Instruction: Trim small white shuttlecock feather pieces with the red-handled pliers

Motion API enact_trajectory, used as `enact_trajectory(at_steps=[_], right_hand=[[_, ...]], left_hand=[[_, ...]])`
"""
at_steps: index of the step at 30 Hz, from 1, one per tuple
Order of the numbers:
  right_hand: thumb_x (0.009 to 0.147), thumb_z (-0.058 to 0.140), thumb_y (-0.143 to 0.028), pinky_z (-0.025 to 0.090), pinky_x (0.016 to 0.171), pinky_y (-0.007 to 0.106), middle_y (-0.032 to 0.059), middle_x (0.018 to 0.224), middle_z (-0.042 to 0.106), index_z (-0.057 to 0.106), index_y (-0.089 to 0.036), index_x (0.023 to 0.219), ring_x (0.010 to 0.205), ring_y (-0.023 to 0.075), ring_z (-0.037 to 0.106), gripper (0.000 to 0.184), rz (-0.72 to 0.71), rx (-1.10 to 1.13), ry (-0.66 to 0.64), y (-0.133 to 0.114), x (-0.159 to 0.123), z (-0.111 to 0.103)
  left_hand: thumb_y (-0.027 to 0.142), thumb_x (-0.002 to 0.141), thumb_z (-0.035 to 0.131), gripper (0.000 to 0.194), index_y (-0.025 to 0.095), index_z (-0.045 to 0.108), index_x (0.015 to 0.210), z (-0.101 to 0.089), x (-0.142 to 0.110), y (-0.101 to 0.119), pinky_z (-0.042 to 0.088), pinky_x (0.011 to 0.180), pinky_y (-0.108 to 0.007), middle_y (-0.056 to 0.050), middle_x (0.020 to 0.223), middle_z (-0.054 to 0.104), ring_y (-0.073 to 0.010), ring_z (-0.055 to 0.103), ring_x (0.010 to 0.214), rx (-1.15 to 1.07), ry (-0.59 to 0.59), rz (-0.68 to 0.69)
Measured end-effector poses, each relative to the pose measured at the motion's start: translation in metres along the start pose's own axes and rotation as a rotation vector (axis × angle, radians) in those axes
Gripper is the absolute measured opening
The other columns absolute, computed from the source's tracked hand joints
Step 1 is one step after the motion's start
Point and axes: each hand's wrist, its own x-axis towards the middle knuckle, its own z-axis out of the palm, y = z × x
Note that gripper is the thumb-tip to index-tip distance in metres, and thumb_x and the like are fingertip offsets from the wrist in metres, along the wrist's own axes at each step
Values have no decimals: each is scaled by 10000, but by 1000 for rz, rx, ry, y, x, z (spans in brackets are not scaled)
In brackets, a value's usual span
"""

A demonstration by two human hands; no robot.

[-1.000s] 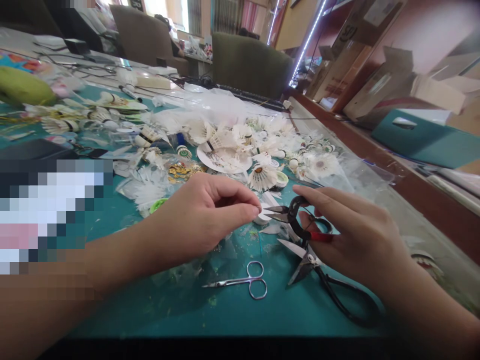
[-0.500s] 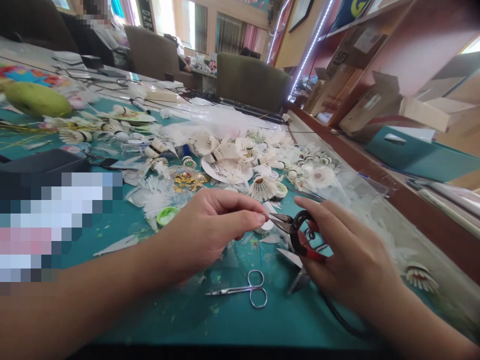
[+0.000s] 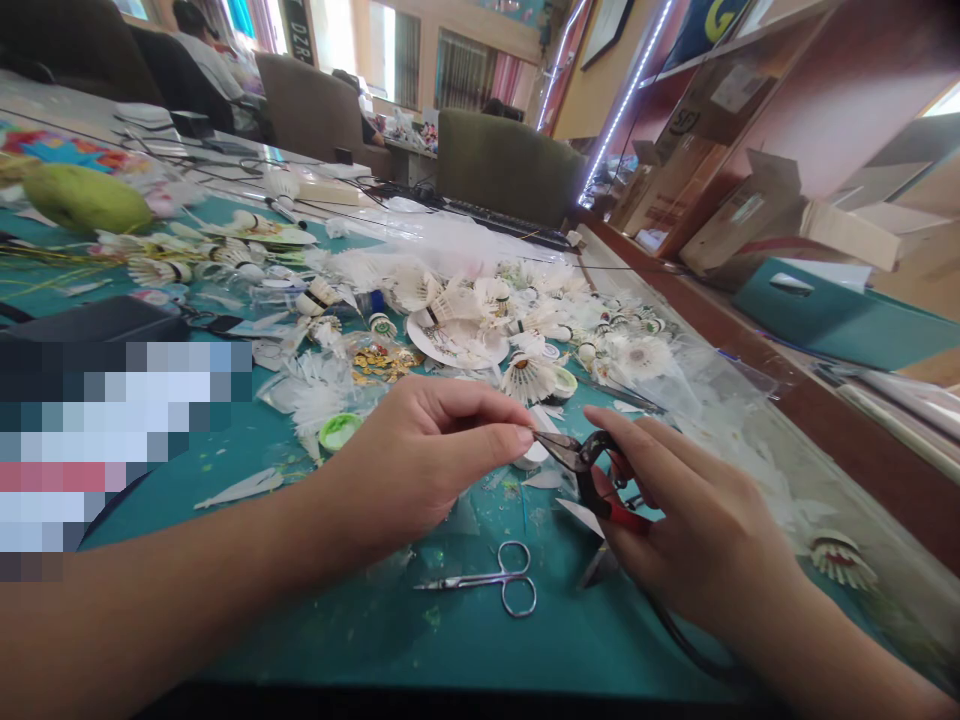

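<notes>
My left hand (image 3: 416, 460) is closed in a pinch, thumb and forefinger pressed on something too small to make out. My right hand (image 3: 694, 525) grips small black scissors with a red band (image 3: 581, 462); their blade tips meet my left fingertips above the teal table (image 3: 450, 630). A white cork piece (image 3: 531, 455) lies just behind the pinch. Small silver scissors (image 3: 487, 580) lie flat in front of my hands. Large black shears (image 3: 600, 565) are partly hidden under my right hand.
Several white shuttlecocks and loose feathers (image 3: 480, 300) cover the table's middle, around a white plate (image 3: 454, 350). A green lid (image 3: 339, 432) lies left of my left hand. Clear plastic bags (image 3: 720, 400) spread right. A teal box (image 3: 840, 310) and cardboard boxes (image 3: 750, 210) line the right shelf.
The view tilted slightly, so the table contents shifted down. My right hand drew the scissors' tips in to my left fingertips. The pinch has held.
</notes>
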Motion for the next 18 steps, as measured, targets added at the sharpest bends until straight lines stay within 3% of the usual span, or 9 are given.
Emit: enact_trajectory(at_steps=[9,18], right_hand=[[998,530,-197,561,494,322,183,1053,774,611,-61,1324,709,239,756,363,-6,-21,-2,-1,-1,-1],[1007,535,-185,574,524,314,168,1040,777,622,-73,1313,723,227,756,338,-8,-47,23,-1,-2,-1]], left_hand=[[245,814,731,111,204,829,782,1,-2,2,366,485,-159,39,629,654,-64,475,541,205,32,110],[302,817,707,164,205,839,830,-1,-4,-1,350,455,-181,6,640,639,-88,466,522,287,54,125]])
